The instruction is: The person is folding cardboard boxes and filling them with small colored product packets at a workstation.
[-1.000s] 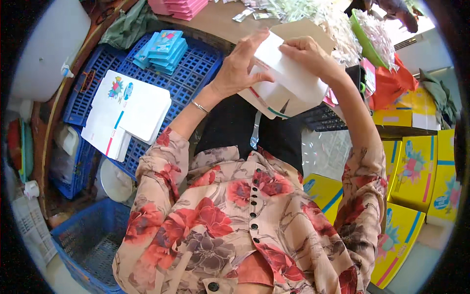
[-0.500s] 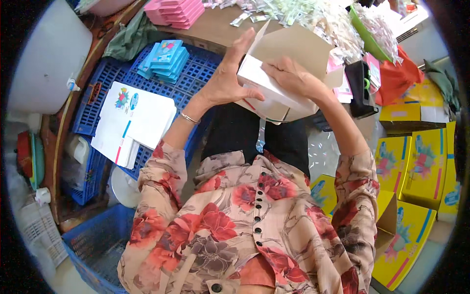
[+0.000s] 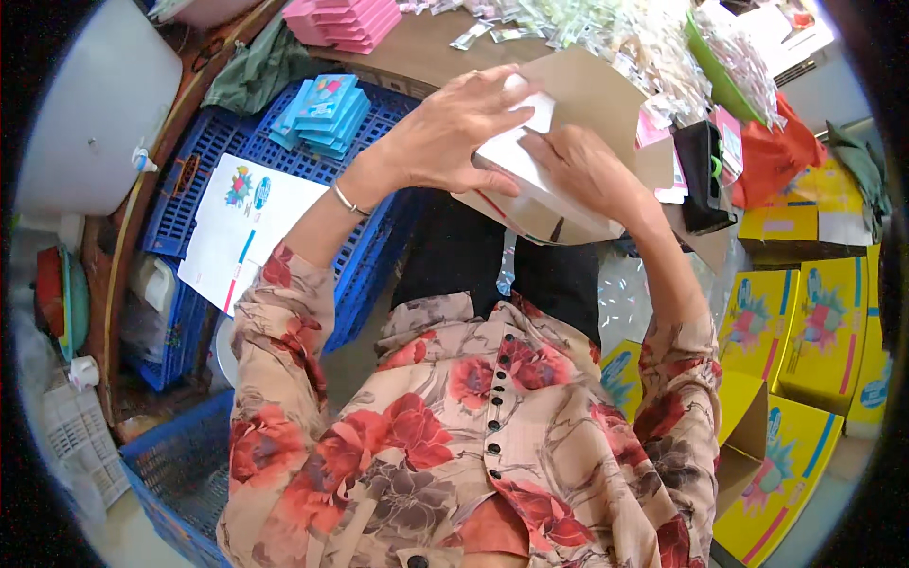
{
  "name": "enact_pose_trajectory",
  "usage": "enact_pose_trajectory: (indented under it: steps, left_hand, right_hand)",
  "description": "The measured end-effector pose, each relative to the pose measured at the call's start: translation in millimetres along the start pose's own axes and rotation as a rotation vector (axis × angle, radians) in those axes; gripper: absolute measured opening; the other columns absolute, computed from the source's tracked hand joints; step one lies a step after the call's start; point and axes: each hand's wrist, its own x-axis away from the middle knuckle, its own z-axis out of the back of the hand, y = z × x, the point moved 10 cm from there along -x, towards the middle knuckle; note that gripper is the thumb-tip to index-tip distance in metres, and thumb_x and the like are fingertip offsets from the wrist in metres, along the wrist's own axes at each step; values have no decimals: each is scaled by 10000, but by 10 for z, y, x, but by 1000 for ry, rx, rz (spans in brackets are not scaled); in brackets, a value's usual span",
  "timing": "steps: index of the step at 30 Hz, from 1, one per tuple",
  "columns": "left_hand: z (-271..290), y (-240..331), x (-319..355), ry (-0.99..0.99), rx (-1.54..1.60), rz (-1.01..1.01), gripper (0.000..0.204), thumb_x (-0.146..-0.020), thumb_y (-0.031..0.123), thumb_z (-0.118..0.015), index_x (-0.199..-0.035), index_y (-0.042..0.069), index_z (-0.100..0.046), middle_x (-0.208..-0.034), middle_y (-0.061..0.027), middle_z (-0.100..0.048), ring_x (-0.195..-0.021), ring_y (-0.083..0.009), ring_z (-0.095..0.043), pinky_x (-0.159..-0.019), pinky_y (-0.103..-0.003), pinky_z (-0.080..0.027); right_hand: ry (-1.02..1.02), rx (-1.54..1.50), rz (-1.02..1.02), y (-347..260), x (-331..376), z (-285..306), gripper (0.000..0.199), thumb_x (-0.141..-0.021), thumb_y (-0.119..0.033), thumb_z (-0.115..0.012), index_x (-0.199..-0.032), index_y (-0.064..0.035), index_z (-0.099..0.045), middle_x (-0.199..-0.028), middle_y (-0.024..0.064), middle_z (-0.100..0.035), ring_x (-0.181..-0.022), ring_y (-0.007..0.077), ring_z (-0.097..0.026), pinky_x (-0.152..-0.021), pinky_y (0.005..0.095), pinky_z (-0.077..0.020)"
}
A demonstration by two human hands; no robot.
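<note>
A cardboard box, white outside and brown on its raised inner flaps, stands tilted above my lap at the table's edge. My left hand straddles its left corner, fingers curved over a white panel at the top and thumb along the near edge. My right hand reaches into the opening, its fingers laid flat against the white inside; some fingertips are hidden there. Left of the box, a stack of flat white printed cartons lies on blue plastic crates.
Light-blue packets lie on the crates and pink boxes sit behind. Small clear sachets heap on the table beside a green basin. Yellow cartons stand at right, near a black holder.
My left hand has moved from beside the box to over its upper left corner, fingers now bent onto the white panel. My right hand has shifted slightly right and nearer within the opening.
</note>
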Motion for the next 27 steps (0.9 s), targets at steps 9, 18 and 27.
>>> enact_pose_trajectory:
  steps: [9, 18, 27]
  left_hand:
    - [-132, -9, 89, -71, 284, 7, 540, -691, 389, -785, -1034, -8, -656, -1175, -130, -595, -1315, -331, -386, -1079, -427, -347]
    - [-305, -45, 34, -163, 374, 58, 569, -648, 297, -803, -1105, 28, -598, -1242, -111, -548, -1367, -351, -289, -1098, -483, -304]
    - [-335, -10, 51, -115, 376, 45, 656, -620, 355, -838, -1140, 66, -562, -1280, -107, -522, -1382, -347, -252, -1111, -502, -303]
  right_hand:
    - [960, 136, 193, -378, 1062, 1333, 177, -855, 10, -598, -1014, -1, -672, -1043, 156, -666, -949, 257, -630, -813, 325, -490]
    - [608, -824, -76, 839, 851, 474, 467, -942, -194, -509, -1372, -26, -437, -1217, 70, -564, -1042, 142, -539, -900, 289, -438]
    - [665, -250, -194, 566, 699, 473, 652, -739, -99, -707, -1283, 0, -363, -1109, 192, -568, -1028, 343, -584, -876, 392, -469]
